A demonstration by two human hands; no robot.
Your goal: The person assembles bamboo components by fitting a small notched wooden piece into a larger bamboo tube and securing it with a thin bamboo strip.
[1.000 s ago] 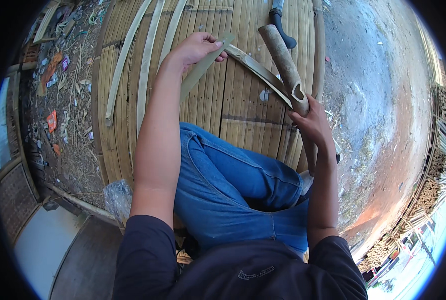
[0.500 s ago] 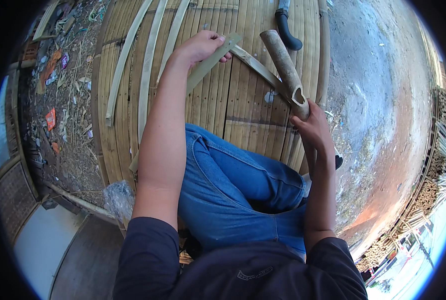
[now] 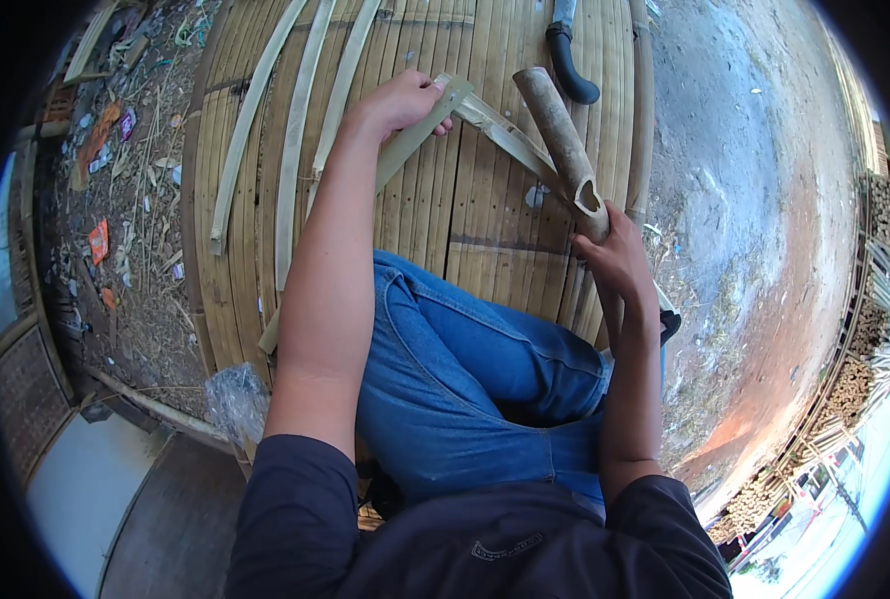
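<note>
My left hand (image 3: 400,100) grips the top of a flat greenish bamboo strip (image 3: 405,150) that slants down toward my knee. My right hand (image 3: 620,265) is closed around the lower part of a round bamboo pole (image 3: 560,135) with a notch cut near my fingers. A thin split strip (image 3: 510,135) runs between the two hands, from the left hand's strip to the pole. I sit on a slatted bamboo platform (image 3: 485,210), my jeans-clad leg (image 3: 465,359) under both forearms.
Three long split bamboo strips (image 3: 295,150) lie on the platform to the left. A tool with a black curved handle (image 3: 570,60) rests at the far edge. Littered ground (image 3: 105,200) lies left, bare dirt (image 3: 755,230) right, stacked poles (image 3: 865,369) far right.
My left hand has drawn its strip a little leftward and away from the pole, widening the gap. My right hand stays closed on the pole in nearly the same place.
</note>
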